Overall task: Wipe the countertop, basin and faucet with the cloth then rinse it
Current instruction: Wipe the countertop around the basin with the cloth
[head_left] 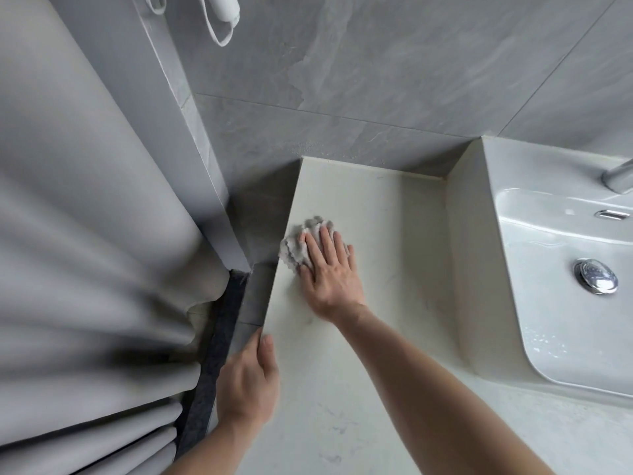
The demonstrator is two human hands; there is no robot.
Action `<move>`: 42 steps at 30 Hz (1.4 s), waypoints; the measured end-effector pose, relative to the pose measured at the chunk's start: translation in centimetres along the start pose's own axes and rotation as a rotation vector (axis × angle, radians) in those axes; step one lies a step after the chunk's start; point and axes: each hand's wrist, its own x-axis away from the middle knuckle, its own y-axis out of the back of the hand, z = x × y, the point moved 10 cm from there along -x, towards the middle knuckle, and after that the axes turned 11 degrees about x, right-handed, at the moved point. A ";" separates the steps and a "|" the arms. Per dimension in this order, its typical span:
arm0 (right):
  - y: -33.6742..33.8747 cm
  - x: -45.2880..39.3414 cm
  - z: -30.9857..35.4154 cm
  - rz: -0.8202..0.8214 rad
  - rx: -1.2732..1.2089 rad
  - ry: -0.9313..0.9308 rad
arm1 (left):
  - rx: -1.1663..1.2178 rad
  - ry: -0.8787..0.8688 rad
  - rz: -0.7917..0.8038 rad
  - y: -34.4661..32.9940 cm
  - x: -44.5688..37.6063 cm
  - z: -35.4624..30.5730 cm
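A crumpled grey cloth [297,245] lies on the pale marbled countertop [387,234], close to its left edge. My right hand [330,272] presses flat on the cloth with fingers spread. My left hand [248,378] rests on the countertop's left edge nearer to me, fingers curled over the rim. The white basin [561,310] sits at the right, wet, with a chrome drain plug [596,275]. Only the base of the chrome faucet [618,178] shows at the right border.
A grey shower curtain [85,252] hangs along the left, with a dark threshold strip [219,354] beside it. Grey tiled wall [376,80] stands behind the counter. A white object with a cord [224,15] hangs at the top.
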 end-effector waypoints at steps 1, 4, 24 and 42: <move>0.1 0.1 -1.4 -0.003 0.005 -0.001 | 0.000 -0.004 0.003 0.0 0.0 0.0; 0.8 0.4 -8.5 -0.013 0.018 -0.167 | 0.010 -0.008 0.015 -0.2 -0.1 0.2; 1.0 -8.7 -1.7 0.027 0.007 -0.239 | -0.027 0.063 0.089 -0.4 -0.3 0.4; 4.0 -7.6 -21.5 -0.136 -0.035 -0.717 | -0.006 0.092 0.034 0.4 -0.1 0.1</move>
